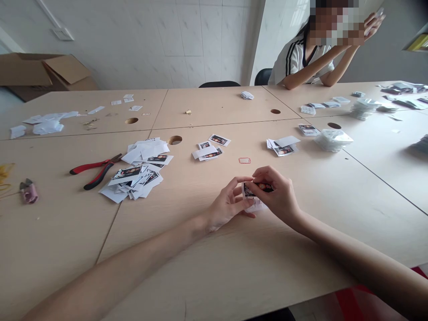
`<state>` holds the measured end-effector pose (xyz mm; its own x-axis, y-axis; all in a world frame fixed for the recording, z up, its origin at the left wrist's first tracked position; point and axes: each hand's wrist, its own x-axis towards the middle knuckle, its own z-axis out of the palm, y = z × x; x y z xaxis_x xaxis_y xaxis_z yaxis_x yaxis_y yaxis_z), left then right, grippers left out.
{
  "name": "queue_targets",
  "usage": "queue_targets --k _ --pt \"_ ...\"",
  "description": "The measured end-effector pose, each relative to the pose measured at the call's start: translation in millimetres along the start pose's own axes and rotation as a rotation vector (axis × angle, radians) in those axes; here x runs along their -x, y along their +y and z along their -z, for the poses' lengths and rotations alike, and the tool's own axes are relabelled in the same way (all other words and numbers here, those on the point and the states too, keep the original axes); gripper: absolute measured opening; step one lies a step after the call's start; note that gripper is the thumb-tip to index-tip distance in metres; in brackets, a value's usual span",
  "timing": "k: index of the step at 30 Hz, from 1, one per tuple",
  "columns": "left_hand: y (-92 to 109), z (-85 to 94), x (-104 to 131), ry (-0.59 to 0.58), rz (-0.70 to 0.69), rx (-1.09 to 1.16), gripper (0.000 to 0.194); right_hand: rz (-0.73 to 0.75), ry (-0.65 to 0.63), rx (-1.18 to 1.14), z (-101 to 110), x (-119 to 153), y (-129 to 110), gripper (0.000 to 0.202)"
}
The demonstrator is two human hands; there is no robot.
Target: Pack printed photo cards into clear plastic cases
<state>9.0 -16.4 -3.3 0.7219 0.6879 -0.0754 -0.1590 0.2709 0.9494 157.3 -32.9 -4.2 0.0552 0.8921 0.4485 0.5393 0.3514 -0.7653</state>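
Low over the near part of the table, my left hand (229,200) is closed around the left side of a small clear plastic case (257,206). A dark printed card (265,187) with a picture on it lies at the top of the case. My right hand (279,192) pinches at this card from the right, fingertips curled over it. The fingers partly cover both card and case, so whether the card sits inside cannot be seen. Just beyond my hands is a small red-outlined rectangle (244,160) on the tabletop.
Left of my hands lie a heap of printed cards (142,174), red-and-black pliers (100,169) and a pink-wrapped tool (29,191). Smaller card piles (210,150) and stacked clear cases (333,139) are farther off. A person (304,58) sits across the table (207,267); a cardboard box (43,76) stands behind.
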Motion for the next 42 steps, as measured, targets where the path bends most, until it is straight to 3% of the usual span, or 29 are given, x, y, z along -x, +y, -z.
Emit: queue_targets --k 29,42 --pt "-3.5 2.5 -1.9 -0.016 0.008 0.078 0.031 0.012 0.007 -0.006 -1.1 1.1 -1.4 0.008" --pt "0.1 -2.4 -0.4 0.033 -0.005 -0.015 0.029 0.055 0.021 0.054 -0.6 1.6 -4.2 0.006"
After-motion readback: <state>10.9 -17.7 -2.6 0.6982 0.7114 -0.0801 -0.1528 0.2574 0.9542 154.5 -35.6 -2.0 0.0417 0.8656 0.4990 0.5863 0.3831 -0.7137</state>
